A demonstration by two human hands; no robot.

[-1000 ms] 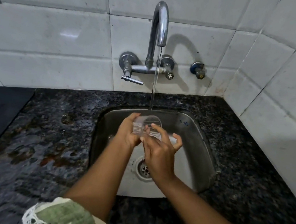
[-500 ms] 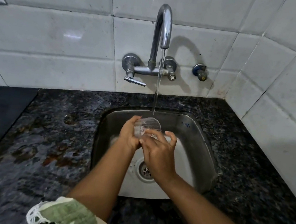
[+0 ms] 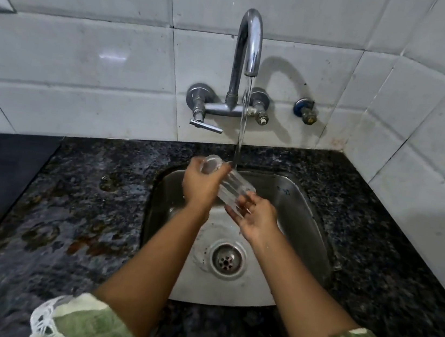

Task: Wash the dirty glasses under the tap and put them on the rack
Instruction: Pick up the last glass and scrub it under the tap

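You're holding a clear ribbed glass (image 3: 230,187) tilted on its side over the back half of the steel sink (image 3: 306,207), one end up-left near the sink's back edge, the other down-right. Your left hand (image 3: 200,186) is wrapping around the upper end, fingers curled tight on it, so that hand's clamping the glass. Your right hand (image 3: 255,219) is cupping the lower end from underneath, palm up, fingers loosely bent against the ribs, not spread flat. So the glass is sitting between your two hands, touching both. The chrome wall tap (image 3: 249,44) is running, and the water stream (image 3: 242,125) is landing right by the upper end, just beside your left fingers. The drain (image 3: 227,259) is showing below your wrists, and the black granite counter (image 3: 69,204) is looking wet and stained on the left.
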